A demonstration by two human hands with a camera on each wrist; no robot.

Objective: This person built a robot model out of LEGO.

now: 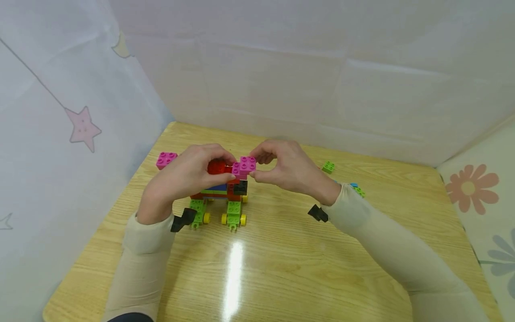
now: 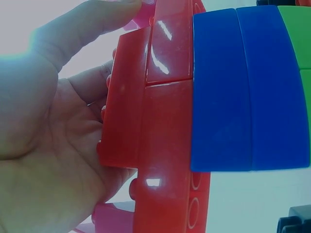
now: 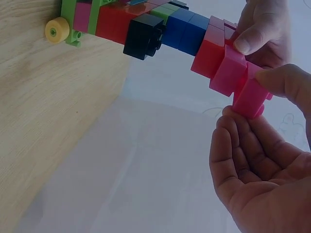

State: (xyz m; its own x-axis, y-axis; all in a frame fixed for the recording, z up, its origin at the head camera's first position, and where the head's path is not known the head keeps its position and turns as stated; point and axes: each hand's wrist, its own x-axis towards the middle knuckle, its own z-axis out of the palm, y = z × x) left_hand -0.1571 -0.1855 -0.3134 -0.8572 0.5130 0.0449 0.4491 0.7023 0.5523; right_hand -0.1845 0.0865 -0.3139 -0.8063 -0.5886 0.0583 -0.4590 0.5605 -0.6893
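Note:
A toy brick vehicle (image 1: 217,192) of red, blue, green and black bricks stands on the table on yellow wheels (image 3: 57,30). My left hand (image 1: 189,172) grips its top, thumb against a pink brick (image 3: 228,71) and the other fingers on the far side, partly hidden. Red bricks (image 2: 165,111) lie close to the left palm. My right hand (image 1: 287,167) pinches another pink brick (image 1: 247,165) between thumb and fingertips. That brick sits slightly higher than the first pink brick and touches it, overhanging the vehicle's right end. Whether the two are fully pressed together I cannot tell.
A further pink brick (image 1: 166,159) tops the vehicle's left end. A black brick (image 1: 240,188) juts from its side. Right of the right hand lie a loose green brick (image 1: 328,167) and several bricks (image 1: 358,191) partly behind the sleeve. Fabric walls (image 1: 273,89) enclose the wooden table (image 1: 281,259).

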